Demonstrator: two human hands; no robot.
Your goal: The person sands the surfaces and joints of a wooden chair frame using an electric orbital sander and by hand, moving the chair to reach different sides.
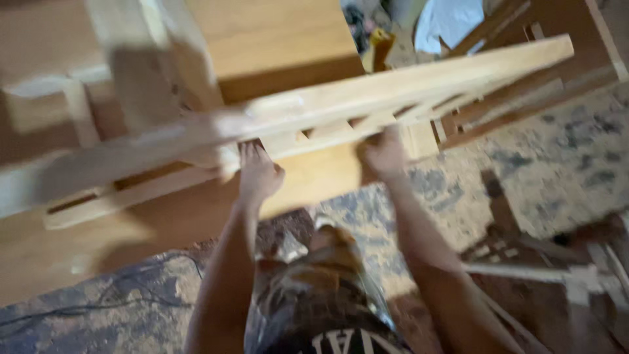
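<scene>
- Your left hand reaches up to the lower edge of the long wooden frame, and its fingers wrap around that edge; the fingertips are hidden behind the wood.
- Your right hand holds the same lower edge a little further right; the fingers seem closed on the wood, but the blur makes the exact grip hard to see.
- The wooden frame lies across the view on a slant, from low left to high right, raised above the floor. It has two long rails with short slats between them. Its left end is very blurred and is cut off by the picture's edge.
- Behind the frame stands a large flat wooden panel; its top is cut off.
- At the right, more wooden pieces lie on the speckled floor, partly in shadow and not clear.
- At the top, a white sheet and a small yellow thing are too blurred to name.
</scene>
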